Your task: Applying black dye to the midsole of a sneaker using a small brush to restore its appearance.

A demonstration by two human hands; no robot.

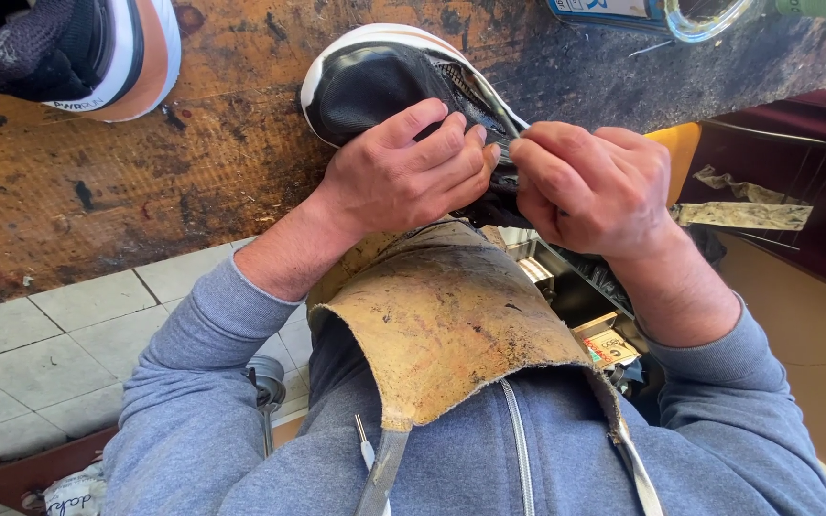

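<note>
A black sneaker with a white sole (pixel 365 81) rests toe-up against the worn wooden workbench (pixel 145 162), above a stained leather apron (pixel 442 315) on my lap. My left hand (pixel 399 172) clasps the shoe's upper near the tongue, fingers curled over it. My right hand (pixel 590 186) pinches the shoe's edge just beside the left fingertips; whatever small thing it may pinch is hidden. The shoe's heel is covered by both hands.
A second sneaker, dark knit with white and orange sole (pixel 78 53), lies on the bench at the top left. A glass jar (pixel 705 17) stands at the bench's top right. Grey floor tiles (pixel 40 354) lie at left; a box of small items (pixel 604 344) sits below my right wrist.
</note>
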